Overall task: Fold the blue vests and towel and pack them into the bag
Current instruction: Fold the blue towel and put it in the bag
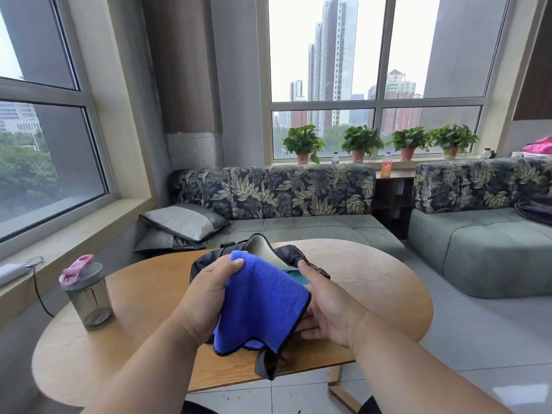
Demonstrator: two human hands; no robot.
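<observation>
At the centre of the frame, just below the middle, both hands hold a folded blue towel (263, 300) with a dark edge. The left hand (206, 297) grips its left side, thumb curled over the top corner. The right hand (328, 312) clasps the right side, thumb lying along the upper edge, fingers curled underneath. Directly behind the towel a dark bag (286, 255) lies open on the wooden table (143, 294), its pale lining turned up and something teal showing inside. At centre left stands a grey shaker bottle (86, 294) with a pink lid. Beyond, in the middle of the frame, is a leaf-patterned sofa (274, 192), with potted plants (361, 141) on the sill above it.
</observation>
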